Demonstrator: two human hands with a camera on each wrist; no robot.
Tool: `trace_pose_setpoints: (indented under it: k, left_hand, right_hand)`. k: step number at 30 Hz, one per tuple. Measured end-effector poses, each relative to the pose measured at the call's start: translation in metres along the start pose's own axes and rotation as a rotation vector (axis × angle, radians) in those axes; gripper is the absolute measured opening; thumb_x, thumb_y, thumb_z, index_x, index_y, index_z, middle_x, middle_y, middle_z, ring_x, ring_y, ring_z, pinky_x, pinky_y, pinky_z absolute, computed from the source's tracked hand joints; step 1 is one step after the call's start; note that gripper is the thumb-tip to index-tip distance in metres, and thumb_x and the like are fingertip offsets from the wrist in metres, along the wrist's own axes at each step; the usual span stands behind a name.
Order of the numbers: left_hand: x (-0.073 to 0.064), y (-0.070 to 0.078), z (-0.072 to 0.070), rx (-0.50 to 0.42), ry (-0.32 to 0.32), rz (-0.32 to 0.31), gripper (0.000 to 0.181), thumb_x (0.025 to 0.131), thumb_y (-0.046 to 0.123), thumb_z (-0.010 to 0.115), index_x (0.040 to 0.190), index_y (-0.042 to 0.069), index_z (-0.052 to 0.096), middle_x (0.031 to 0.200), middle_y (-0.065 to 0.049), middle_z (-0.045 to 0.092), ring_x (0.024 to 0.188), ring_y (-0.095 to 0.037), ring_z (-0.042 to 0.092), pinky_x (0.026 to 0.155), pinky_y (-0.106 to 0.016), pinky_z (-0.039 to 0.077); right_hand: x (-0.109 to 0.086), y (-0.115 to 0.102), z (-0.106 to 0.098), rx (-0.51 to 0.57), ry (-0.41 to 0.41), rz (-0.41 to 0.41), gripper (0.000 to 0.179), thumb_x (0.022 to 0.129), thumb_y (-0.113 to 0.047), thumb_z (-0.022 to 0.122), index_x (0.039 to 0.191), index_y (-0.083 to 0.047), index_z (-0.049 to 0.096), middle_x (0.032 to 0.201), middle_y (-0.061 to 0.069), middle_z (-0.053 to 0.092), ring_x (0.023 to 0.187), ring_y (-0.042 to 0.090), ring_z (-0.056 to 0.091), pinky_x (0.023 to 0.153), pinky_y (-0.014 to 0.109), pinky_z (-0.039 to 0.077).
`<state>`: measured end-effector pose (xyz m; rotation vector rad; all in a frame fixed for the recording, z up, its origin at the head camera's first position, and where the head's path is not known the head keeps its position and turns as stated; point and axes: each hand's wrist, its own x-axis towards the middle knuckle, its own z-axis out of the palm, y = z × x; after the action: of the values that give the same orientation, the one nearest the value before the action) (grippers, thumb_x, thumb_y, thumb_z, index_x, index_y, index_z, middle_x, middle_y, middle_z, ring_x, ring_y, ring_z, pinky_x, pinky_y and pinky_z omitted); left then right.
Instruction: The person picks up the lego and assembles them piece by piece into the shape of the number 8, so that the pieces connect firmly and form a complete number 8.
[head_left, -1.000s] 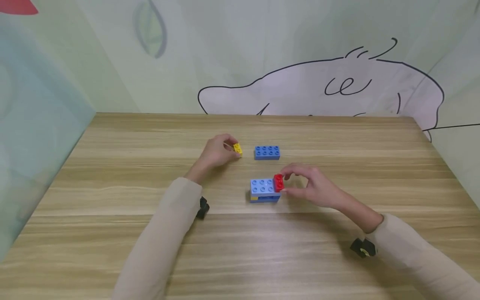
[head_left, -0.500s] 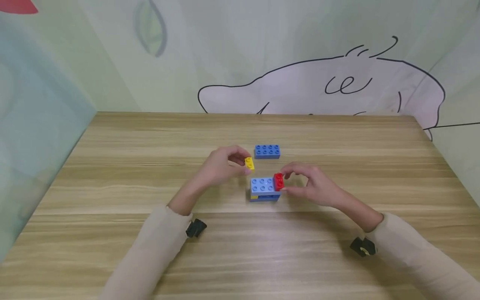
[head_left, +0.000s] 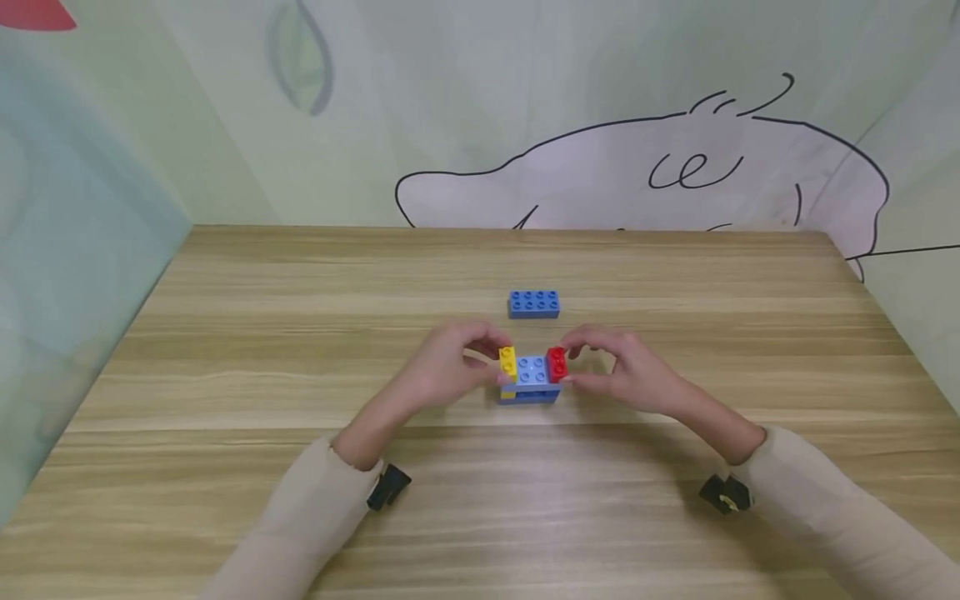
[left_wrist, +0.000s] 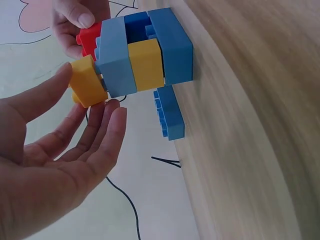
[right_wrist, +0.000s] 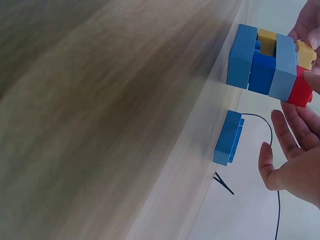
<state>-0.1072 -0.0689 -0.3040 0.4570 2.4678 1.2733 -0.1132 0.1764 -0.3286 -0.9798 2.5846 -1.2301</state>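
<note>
A stack of toy building bricks stands on the table, with a light blue brick (head_left: 532, 375) as its upper wide layer. Under that sit a yellow brick (left_wrist: 146, 64) and a blue brick (right_wrist: 262, 72), on a wider blue base brick (left_wrist: 175, 55). My left hand (head_left: 453, 367) pinches a small yellow brick (head_left: 507, 363) at the stack's left top end; the left wrist view shows a thin gap below it. At the right top end, my right hand (head_left: 637, 375) holds a small red brick (head_left: 557, 364) between thumb and fingers, seated against the light blue one.
A loose blue brick (head_left: 534, 305) lies behind the stack, studs up. The wooden table (head_left: 480, 517) reaches back to a wall (head_left: 480, 100) with a line drawing. Dark wrist devices sit at both sleeves.
My left hand has carried the small yellow brick right and toward me, from left of the loose blue brick to the stack's left top end. The right hand has stayed on the red brick.
</note>
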Motion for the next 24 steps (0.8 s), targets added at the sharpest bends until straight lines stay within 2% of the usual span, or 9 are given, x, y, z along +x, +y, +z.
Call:
trace_pose_setpoints:
  k: [17, 24]
  left_hand:
    - [-0.0071, -0.0019, 0.0047, -0.069, 0.055, 0.037, 0.032, 0.078, 0.004, 0.071, 0.108, 0.003, 0.062, 0.106, -0.005, 0.061, 0.098, -0.018, 0.056, 0.082, -0.028, 0.05]
    - [-0.0071, -0.0035, 0.0061, -0.076, 0.073, 0.027, 0.032, 0.077, 0.004, 0.072, 0.107, 0.004, 0.063, 0.106, -0.004, 0.061, 0.097, -0.018, 0.057, 0.084, -0.028, 0.049]
  right_hand:
    - [0.0003, 0.0004, 0.0005, 0.013, -0.002, -0.009, 0.034, 0.077, -0.004, 0.072, 0.109, -0.003, 0.061, 0.098, 0.004, 0.062, 0.091, 0.027, 0.054, 0.082, 0.047, 0.045]
    - [0.0001, 0.0008, 0.0006, 0.012, 0.006, -0.022, 0.034, 0.076, -0.003, 0.072, 0.108, -0.002, 0.061, 0.099, 0.005, 0.062, 0.091, 0.023, 0.054, 0.081, 0.046, 0.046]
